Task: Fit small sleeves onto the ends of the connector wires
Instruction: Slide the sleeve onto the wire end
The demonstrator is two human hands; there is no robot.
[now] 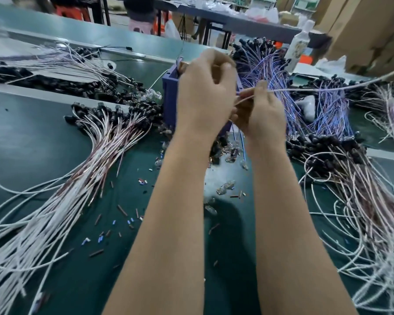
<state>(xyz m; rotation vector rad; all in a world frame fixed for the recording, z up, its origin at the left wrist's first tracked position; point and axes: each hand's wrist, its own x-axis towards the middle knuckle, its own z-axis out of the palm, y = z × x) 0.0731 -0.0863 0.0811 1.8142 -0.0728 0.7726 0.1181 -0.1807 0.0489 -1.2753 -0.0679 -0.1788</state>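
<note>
My two hands are raised together above the green table (43,133). My right hand (263,114) pinches a thin pale connector wire (328,87) that runs off to the upper right. My left hand (205,96) has its fingers curled close to the wire's end, right beside the right hand's fingertips; what it pinches is hidden by the fingers. Small brown and blue sleeves (121,210) lie scattered on the table below my forearms.
A blue plastic box (170,96) stands just behind my left hand. Bundles of white and brown wires with black connectors (96,142) fan out left and right (350,178). Blue wires (328,110) pile up behind the right hand. A white bottle (299,45) stands at the back right.
</note>
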